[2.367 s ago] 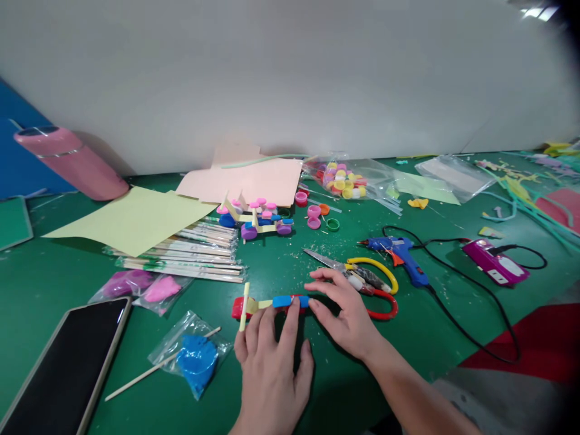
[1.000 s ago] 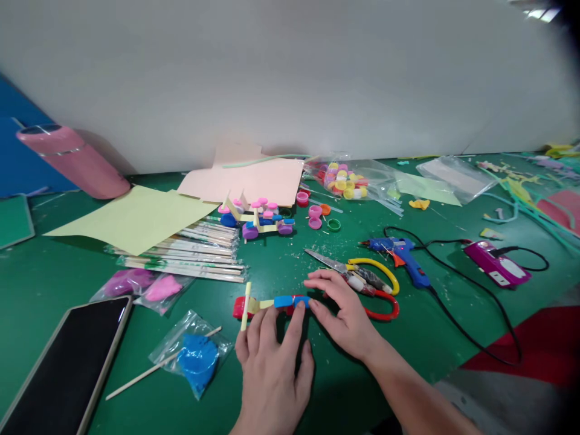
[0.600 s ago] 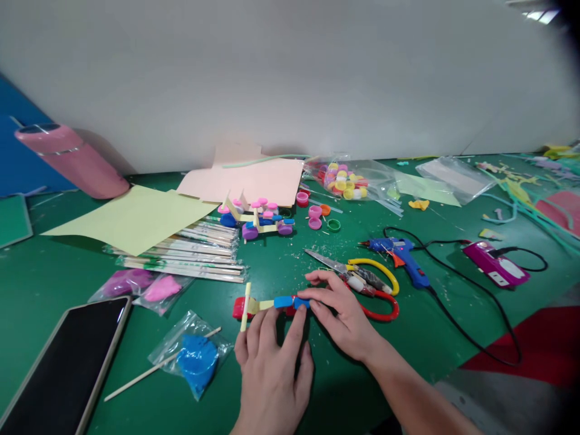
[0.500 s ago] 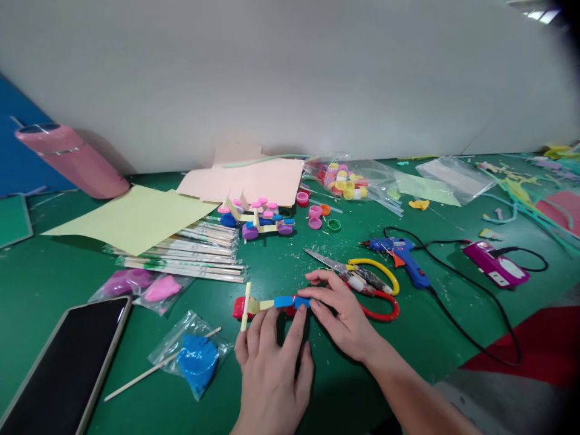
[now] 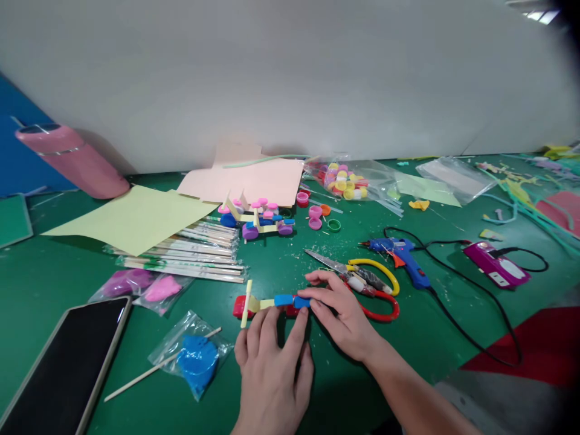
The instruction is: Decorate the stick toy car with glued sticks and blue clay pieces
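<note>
Model [image 5: 266, 304] in red, yellow and blue, lying just beyond the fingertips of the left hand [image 5: 274, 362].
From afar I see the left fingers bunched along its near side, index tip at a blue block [image 5: 301, 301]; the right hand [image 5: 345, 317] sets thumb and index narrowly by the block's end (I cannot tell whether either hand grips). The left index has just eased off the block's top while the right index has come to it; I judge both now share the adjusting. Scissors [image 5: 372, 278] lie just beyond the right fingers.
</note>
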